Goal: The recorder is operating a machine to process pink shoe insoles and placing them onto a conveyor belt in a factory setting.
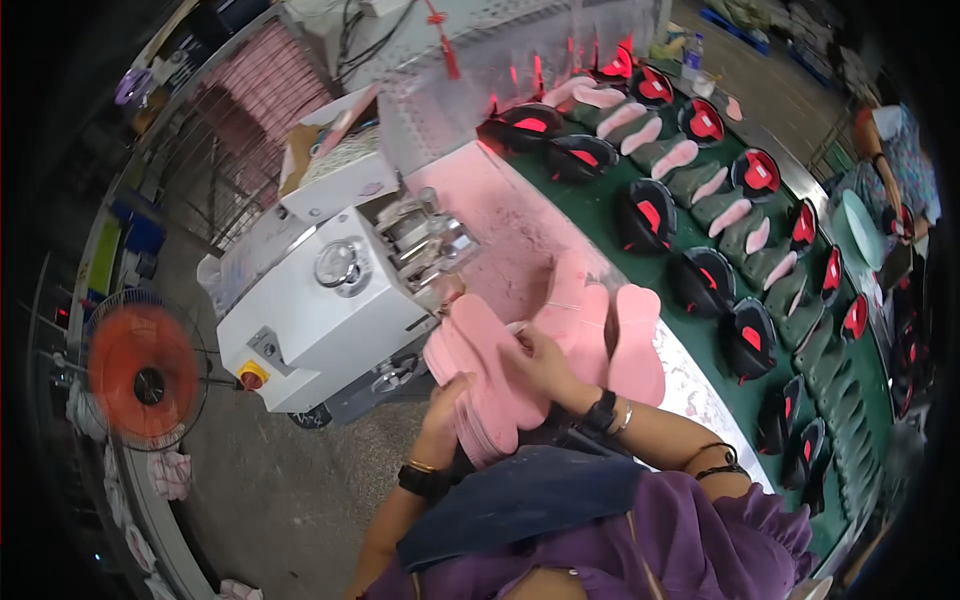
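Note:
A thick stack of pink insoles point(482, 372) is in front of me, tilted, with its upper end close to the head of the white machine point(335, 300). My left hand point(443, 408) is closed on the stack's left edge. On its right side, my right hand point(548, 368) has its fingers bent against the insoles, gripping at the edge; the fingertips are partly hidden. Beyond that hand, more pink insoles point(583, 315) lie in tied bundles, and another pile point(636, 345) rests to their right.
A green conveyor point(655, 262) on the right carries black shoe uppers point(700, 280) and pink insoles. An orange fan point(145, 372) stands at left. An open white box point(335, 165) sits behind the machine. Another person point(895, 165) is at the far right.

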Demonstrator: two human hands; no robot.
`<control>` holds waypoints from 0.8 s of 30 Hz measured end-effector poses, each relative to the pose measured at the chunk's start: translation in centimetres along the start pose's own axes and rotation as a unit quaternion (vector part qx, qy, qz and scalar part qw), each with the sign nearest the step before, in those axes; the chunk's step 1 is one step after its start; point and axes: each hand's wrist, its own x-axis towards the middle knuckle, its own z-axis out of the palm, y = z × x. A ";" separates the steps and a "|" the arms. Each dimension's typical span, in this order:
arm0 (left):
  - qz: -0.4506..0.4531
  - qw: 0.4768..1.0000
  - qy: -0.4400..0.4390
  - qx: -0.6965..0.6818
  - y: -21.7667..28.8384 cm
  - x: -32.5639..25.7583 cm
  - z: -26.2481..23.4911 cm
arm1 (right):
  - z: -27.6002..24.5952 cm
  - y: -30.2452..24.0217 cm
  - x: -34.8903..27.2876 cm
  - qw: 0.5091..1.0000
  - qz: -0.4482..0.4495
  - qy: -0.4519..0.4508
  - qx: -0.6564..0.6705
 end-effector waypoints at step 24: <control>-0.021 0.995 -0.043 -0.082 -1.0 -3.4 -3.5 | -6.7 -2.6 14.2 0.848 -0.225 0.125 -0.464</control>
